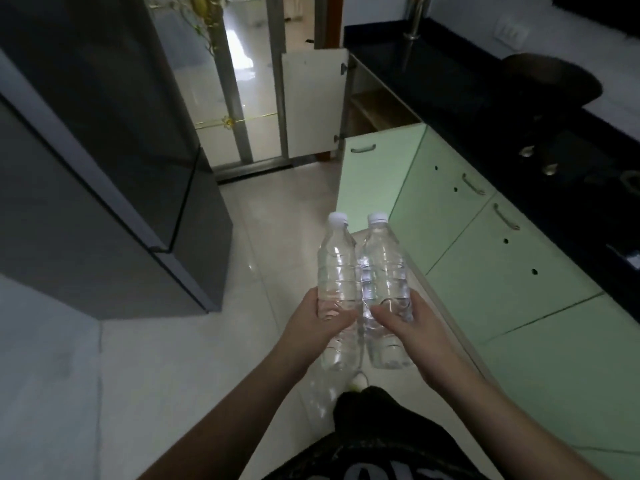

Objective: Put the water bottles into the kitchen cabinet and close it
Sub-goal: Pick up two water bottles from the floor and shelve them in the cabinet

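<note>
I hold two clear plastic water bottles with white caps side by side in front of me, tilted away, caps pointing ahead. My left hand (pixel 320 318) grips the left bottle (pixel 337 271) around its lower half. My right hand (pixel 403 322) grips the right bottle (pixel 382 268) the same way. The bottles touch each other. Further ahead, at the far end of the counter, a kitchen cabinet stands with its white door (pixel 313 105) swung open, showing a wooden shelf (pixel 384 105) inside.
A row of pale green cabinet fronts (pixel 491 258) with metal handles runs along the right under a black countertop (pixel 485 95). A dark grey fridge (pixel 114 188) stands on the left. Glossy tiled floor (pixel 277 209) lies between. A glass sliding door (pixel 239 81) is at the far end.
</note>
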`<action>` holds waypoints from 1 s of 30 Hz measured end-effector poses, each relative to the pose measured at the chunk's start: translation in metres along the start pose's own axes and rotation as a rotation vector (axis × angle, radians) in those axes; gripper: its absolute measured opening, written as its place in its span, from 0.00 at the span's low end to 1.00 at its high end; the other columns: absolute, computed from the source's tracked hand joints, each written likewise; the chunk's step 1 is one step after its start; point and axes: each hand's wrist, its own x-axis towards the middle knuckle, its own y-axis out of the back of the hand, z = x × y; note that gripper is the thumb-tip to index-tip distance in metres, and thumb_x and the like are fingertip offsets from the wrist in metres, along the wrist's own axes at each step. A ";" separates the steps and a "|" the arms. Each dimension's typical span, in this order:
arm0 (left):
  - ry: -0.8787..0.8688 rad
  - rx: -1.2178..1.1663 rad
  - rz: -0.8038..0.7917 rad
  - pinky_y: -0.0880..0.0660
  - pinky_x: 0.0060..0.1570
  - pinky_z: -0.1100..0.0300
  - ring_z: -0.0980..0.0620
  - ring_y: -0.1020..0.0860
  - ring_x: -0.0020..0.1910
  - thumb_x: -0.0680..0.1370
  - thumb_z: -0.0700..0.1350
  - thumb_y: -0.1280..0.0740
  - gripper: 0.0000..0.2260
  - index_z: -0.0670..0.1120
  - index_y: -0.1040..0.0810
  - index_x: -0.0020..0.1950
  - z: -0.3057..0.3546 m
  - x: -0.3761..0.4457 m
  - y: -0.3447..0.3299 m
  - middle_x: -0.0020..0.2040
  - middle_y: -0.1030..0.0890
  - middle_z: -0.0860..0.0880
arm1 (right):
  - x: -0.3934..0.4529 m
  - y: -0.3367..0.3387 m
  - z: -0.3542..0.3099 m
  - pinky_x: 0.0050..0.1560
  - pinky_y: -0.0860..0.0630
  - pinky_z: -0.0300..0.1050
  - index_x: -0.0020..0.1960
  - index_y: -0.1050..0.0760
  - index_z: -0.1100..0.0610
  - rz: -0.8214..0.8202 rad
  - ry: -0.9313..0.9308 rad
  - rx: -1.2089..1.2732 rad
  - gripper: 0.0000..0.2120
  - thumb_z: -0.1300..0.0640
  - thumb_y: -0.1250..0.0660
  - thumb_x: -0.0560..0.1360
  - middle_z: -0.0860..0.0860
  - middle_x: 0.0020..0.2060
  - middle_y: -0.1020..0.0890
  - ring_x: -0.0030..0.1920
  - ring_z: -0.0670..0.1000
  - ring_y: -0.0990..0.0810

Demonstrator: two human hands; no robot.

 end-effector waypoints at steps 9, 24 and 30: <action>0.057 0.069 0.054 0.21 0.56 0.45 0.52 0.16 0.52 0.70 0.55 0.25 0.21 0.51 0.22 0.60 0.029 0.115 0.066 0.53 0.15 0.50 | 0.138 -0.056 -0.035 0.53 0.20 0.51 0.57 0.23 0.47 -0.100 0.005 -0.016 0.20 0.45 0.26 0.68 0.46 0.49 0.15 0.47 0.45 0.16; 0.053 0.056 0.192 0.21 0.54 0.53 0.55 0.16 0.49 0.73 0.53 0.26 0.13 0.55 0.21 0.56 0.139 0.300 0.202 0.50 0.14 0.54 | 0.367 -0.169 -0.151 0.48 0.25 0.39 0.61 0.26 0.47 -0.237 0.020 -0.021 0.18 0.50 0.27 0.73 0.44 0.51 0.16 0.47 0.38 0.18; 0.060 0.011 0.217 0.22 0.58 0.49 0.56 0.17 0.52 0.63 0.62 0.25 0.27 0.56 0.24 0.59 0.156 0.365 0.265 0.52 0.16 0.55 | 0.431 -0.227 -0.183 0.49 0.23 0.42 0.60 0.25 0.49 -0.179 0.057 -0.054 0.18 0.51 0.26 0.72 0.45 0.50 0.16 0.47 0.40 0.17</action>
